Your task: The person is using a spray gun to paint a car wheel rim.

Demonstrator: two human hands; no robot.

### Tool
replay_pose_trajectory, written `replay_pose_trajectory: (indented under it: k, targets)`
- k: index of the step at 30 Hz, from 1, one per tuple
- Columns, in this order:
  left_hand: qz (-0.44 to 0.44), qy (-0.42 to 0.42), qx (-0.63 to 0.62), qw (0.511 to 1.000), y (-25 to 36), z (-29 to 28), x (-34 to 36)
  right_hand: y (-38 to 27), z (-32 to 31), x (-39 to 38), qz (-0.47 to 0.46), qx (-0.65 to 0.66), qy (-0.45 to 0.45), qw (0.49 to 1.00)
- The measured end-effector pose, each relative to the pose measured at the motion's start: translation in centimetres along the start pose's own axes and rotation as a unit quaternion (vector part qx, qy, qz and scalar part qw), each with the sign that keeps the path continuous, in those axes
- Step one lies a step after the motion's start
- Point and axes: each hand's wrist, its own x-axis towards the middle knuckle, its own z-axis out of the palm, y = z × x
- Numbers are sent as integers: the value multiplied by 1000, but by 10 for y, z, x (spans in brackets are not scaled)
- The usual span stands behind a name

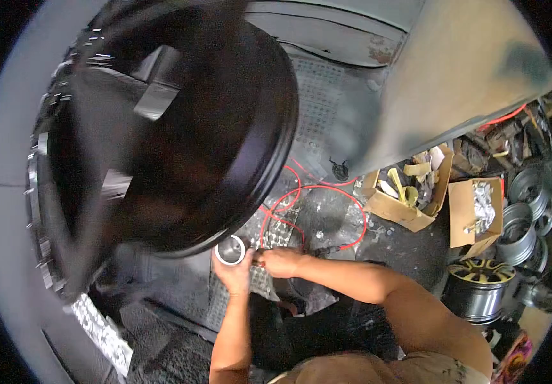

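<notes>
Low in the middle, my left hand [232, 276] is wrapped round a round cup [241, 242] with a white rim and a greyish inside. Close beside it on the right, my right hand [280, 262] is closed. A small dark and orange piece shows at its fingers, but I cannot make out what it grips. Just above the cup looms a large dark wheel rim [269, 147], filling much of the left side and partly smeared by motion.
A red hose [365, 221] lies in loops on the floor beyond my hands. To the right stand two cardboard boxes [399, 211] of scraps and several metal wheel rims [478, 297]. A large pale panel [455, 77] hangs at the upper right.
</notes>
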Motion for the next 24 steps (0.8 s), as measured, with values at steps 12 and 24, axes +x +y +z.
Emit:
replay_pose_trajectory:
  k: [12,24]
  targets:
    - [25,-13,-2,1000,-141,86,99,153,16,118,-33,-5,101,994]
    - [33,-44,143,988,-149,82,146,171,28,158,-83,61,185,977]
